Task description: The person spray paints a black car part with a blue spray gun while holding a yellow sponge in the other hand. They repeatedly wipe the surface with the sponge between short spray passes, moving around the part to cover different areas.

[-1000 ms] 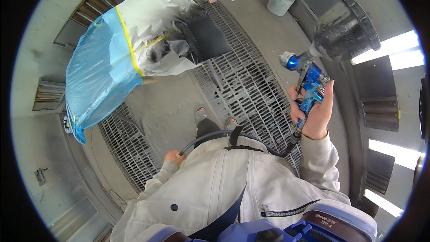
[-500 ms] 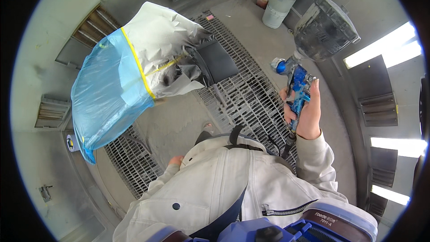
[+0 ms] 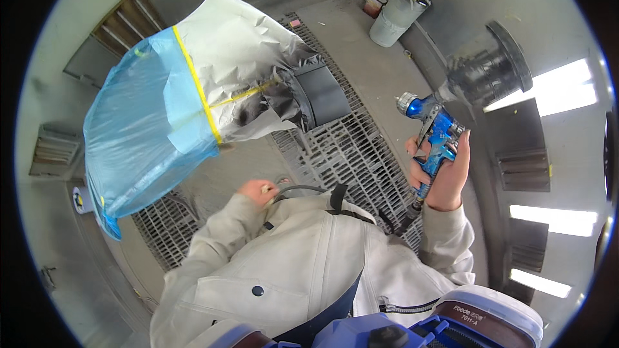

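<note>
One raised right hand (image 3: 451,179) grips a spray gun (image 3: 441,131), while the left hand (image 3: 255,191) curls by a hose (image 3: 302,187), hold unclear.

Glaring white light panels (image 3: 553,220) at right — fisheye-bent edges, black corners.

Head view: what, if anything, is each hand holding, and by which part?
The right hand holds the blue spray gun by its handle. The left hand is curled at the dark hose; whether it grips it, I can't tell.
</note>
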### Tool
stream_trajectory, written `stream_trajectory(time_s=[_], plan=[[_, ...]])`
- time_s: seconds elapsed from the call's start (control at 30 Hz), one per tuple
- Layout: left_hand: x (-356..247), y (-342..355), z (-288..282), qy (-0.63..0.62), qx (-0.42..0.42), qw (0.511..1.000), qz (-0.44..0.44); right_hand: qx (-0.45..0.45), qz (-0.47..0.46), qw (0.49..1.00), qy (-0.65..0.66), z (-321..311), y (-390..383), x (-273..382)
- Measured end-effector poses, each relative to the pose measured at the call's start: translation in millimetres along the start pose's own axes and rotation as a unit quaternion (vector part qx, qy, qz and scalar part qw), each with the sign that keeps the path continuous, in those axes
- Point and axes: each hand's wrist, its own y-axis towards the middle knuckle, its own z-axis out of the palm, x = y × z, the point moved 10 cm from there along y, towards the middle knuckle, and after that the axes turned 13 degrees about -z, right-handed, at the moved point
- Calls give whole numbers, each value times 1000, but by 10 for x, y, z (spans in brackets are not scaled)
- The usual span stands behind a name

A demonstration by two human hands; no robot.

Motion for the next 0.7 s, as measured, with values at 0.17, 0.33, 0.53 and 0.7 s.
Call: stream_trajectory(time_s=[0.17, 0.33, 0.53, 0.7], plan=[[-2126, -556, -7, -138, 144, 948, 248, -6, -11, 1000, -17, 179, 37, -60], [-3062, -917, 491, -362, 373, 824, 227, 3, 21, 999, -35, 399, 13, -172], [-3083, -805, 612, -373, 406, 807, 212, 5, 32, 999, -29, 577, 15, -332], [-3024, -744, 525, -334, 410, 812, 247, -18, 46, 998, -29, 589, 22, -471]])
